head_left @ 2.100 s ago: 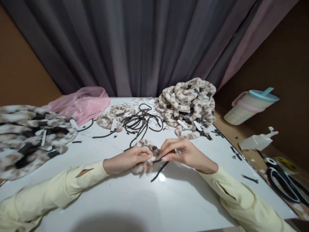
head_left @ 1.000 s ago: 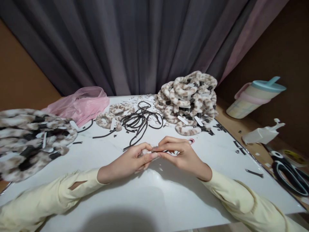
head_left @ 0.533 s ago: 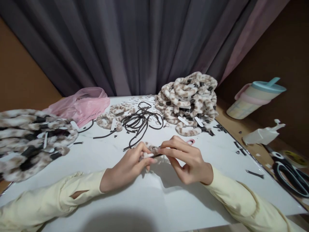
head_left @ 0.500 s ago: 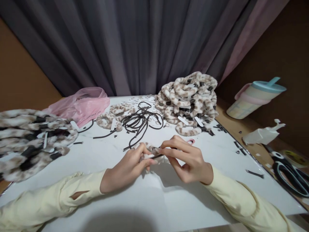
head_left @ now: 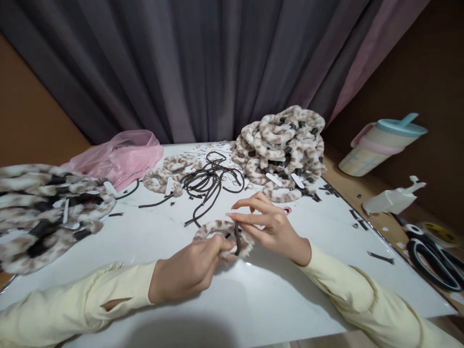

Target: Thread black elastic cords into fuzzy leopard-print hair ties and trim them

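Note:
My left hand (head_left: pixel 194 263) grips the near side of a fluffy white-and-brown ring (head_left: pixel 208 227), its thumb pressed down on it. A short length of dark cord (head_left: pixel 238 237) rises from the ring beside that thumb. The cord's upper end is pinched between the fingertips of my right hand (head_left: pixel 271 224), whose other fingers are stretched out. Part of the ring is hidden behind my left fingers. Just beyond the ring lies a loose tangle of dark cord (head_left: pixel 213 181).
A heap of fluffy rings (head_left: pixel 286 145) stands at the back right, another pile (head_left: pixel 47 208) at the left. A pink plastic bag (head_left: pixel 119 154) lies at the back left. Scissors (head_left: pixel 433 258), a white bottle (head_left: pixel 393 197) and a lidded tumbler (head_left: pixel 380 145) are along the right side.
The ring has turned and now shows its round opening. My left hand has shifted lower on it; the dark cord has swung from nearly level to upright in my right fingers.

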### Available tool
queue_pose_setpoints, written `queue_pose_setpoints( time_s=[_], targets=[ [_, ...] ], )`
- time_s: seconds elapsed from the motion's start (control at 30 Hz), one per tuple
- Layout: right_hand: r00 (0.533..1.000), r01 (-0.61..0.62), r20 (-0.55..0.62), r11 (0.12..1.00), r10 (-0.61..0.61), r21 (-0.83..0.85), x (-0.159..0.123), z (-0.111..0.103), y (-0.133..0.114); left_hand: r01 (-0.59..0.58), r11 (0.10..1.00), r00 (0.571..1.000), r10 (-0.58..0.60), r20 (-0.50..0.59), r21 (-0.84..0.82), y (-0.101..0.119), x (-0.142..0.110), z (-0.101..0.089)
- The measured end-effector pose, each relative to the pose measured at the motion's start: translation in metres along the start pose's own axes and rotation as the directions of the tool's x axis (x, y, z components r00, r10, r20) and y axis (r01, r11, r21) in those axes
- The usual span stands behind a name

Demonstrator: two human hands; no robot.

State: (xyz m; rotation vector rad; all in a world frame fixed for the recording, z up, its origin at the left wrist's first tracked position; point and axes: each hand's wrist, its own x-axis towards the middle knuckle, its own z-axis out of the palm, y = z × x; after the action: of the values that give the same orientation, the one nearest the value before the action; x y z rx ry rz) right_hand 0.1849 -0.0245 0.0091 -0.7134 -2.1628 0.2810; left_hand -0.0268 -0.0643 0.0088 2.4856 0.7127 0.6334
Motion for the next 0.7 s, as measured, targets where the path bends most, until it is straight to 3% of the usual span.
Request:
queue_pose_setpoints(
  time_s=[0.13, 0.23, 0.33, 0.43, 0.5, 0.53, 0.6, 0.67, 0.7],
  targets=[
    [1.0, -0.002, -0.008, 0.999, 0.002, 0.047, 0.0, 0.002, -0.001, 0.048, 0.996, 0.999, -0.049, -0.017, -0.079, 0.003, 0.001, 0.001],
    [0.997, 0.002, -0.081, 0.999, 0.002, 0.051, 0.001, 0.002, -0.005, 0.282, 0.918, 0.957, -0.289, 0.017, -0.278, 0.004, 0.008, 0.0],
    [0.98, -0.049, -0.19, 0.997, 0.059, 0.058, 0.002, -0.003, -0.005, 0.475, 0.63, 0.86, -0.481, 0.171, -0.614, -0.002, 0.019, -0.002],
    [0.947, -0.224, -0.207, 0.967, 0.245, 0.12, 0.005, -0.011, -0.001, 0.547, 0.281, 0.776, -0.524, 0.351, -0.789, -0.015, 0.029, 0.001],
    [0.895, -0.397, -0.108, 0.882, 0.434, 0.255, 0.006, -0.017, 0.002, 0.561, 0.21, 0.755, -0.527, 0.39, -0.801, -0.022, 0.031, 0.005],
    [0.861, -0.465, -0.038, 0.815, 0.508, 0.345, 0.006, -0.019, 0.003, 0.565, 0.261, 0.763, -0.527, 0.375, -0.783, -0.023, 0.031, 0.008],
    [0.816, -0.525, 0.087, 0.67, 0.572, 0.524, 0.006, -0.021, 0.004, 0.561, 0.525, 0.806, -0.523, 0.278, -0.64, -0.023, 0.028, 0.013],
    [0.82, -0.511, 0.151, 0.587, 0.552, 0.628, 0.008, -0.021, 0.002, 0.461, 0.831, 0.887, -0.436, 0.151, -0.312, -0.02, 0.023, 0.02],
    [0.832, -0.502, 0.174, 0.584, 0.526, 0.637, 0.01, -0.019, -0.001, 0.372, 0.92, 0.926, -0.359, 0.119, -0.119, -0.019, 0.021, 0.024]
  ],
)
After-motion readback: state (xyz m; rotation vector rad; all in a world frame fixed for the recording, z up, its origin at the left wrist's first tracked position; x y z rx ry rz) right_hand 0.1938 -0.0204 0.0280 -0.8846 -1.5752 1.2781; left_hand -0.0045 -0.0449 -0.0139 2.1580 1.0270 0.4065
